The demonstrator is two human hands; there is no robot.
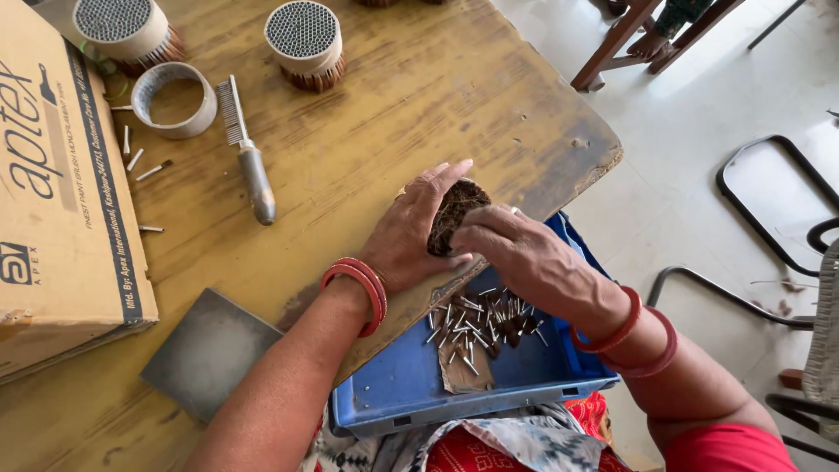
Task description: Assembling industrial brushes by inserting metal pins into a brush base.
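On a worn wooden table [367, 166], the left hand [411, 232] cups a dark bristle bundle [454, 214] at the near right edge. The right hand [524, 258] pinches its near side, above a blue tray [411, 389] of small metal pins [468, 328].

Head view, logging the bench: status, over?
Left hand cups bristle bundle; right hand pinches its edge. Blue tray of pins below. Nothing blocking.
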